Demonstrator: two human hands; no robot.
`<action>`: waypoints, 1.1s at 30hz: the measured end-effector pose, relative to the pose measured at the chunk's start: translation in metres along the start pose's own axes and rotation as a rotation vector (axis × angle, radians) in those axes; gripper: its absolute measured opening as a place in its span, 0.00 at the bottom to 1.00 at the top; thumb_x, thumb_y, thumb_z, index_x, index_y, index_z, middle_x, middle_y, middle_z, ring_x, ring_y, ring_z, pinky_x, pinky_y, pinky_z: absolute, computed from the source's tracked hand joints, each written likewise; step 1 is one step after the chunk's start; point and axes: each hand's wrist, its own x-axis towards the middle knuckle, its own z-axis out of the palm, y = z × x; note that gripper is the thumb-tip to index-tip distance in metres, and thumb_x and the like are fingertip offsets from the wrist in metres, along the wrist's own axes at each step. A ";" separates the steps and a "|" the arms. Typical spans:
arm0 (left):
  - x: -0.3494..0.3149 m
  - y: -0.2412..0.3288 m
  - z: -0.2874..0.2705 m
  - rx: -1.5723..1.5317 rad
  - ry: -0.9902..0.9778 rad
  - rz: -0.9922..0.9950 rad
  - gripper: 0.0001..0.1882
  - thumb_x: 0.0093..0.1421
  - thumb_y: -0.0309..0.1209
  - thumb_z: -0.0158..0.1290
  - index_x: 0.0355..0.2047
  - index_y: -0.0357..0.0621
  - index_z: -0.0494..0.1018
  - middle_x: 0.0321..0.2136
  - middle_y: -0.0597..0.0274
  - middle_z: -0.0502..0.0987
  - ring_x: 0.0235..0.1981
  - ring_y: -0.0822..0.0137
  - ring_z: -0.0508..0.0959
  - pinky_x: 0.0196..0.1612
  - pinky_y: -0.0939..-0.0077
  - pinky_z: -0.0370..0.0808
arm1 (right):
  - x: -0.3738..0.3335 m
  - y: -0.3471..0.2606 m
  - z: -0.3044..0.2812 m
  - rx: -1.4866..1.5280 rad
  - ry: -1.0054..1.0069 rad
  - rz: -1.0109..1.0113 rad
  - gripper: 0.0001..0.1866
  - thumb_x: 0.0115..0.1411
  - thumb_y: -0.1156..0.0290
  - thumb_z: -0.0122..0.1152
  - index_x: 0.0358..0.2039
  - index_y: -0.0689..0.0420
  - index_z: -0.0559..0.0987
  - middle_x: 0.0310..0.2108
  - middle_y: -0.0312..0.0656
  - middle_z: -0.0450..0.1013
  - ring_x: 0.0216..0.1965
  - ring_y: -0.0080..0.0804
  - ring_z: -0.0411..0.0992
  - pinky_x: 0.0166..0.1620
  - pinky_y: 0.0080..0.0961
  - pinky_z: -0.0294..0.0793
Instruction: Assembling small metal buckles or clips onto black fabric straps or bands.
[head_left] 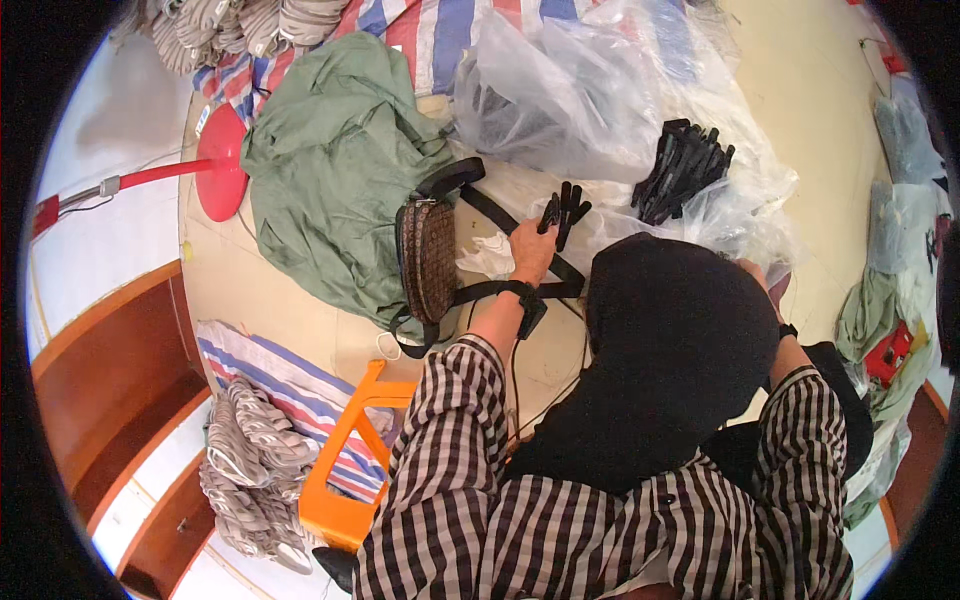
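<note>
My left hand (pixel 532 248) is closed around a few slim black pieces (pixel 570 212) that stick up past its fingers; I cannot make out their exact kind. Ahead and to the right, a bundle of similar slim black pieces (pixel 683 172) lies on clear plastic sheeting (pixel 735 215). My right hand (pixel 755 274) is mostly hidden behind my black-clad knee (pixel 685 300), so its fingers and anything in them do not show. Close to my left hand lie a crumpled white tissue (pixel 487 255) and a brown patterned bag (pixel 430 255) with a black strap.
A green cloth sack (pixel 330 170) lies at the left, beside the red round base (pixel 222 165) of a stand. An orange plastic stool (pixel 335 490) stands near my left arm. Bundles of grey-beige shoes or cords (pixel 240 460) rest on striped sheeting (pixel 290 385). A large clear bag (pixel 560 95) lies ahead.
</note>
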 end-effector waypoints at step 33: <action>-0.127 0.149 -0.110 -0.726 -0.473 -0.006 0.15 0.61 0.32 0.44 0.46 0.36 0.66 0.25 0.55 0.76 0.20 0.73 0.74 0.22 0.84 0.70 | 0.023 -0.027 -0.030 0.684 -0.232 0.396 0.08 0.52 0.77 0.54 0.34 0.62 0.75 0.23 0.39 0.73 0.22 0.25 0.72 0.24 0.22 0.73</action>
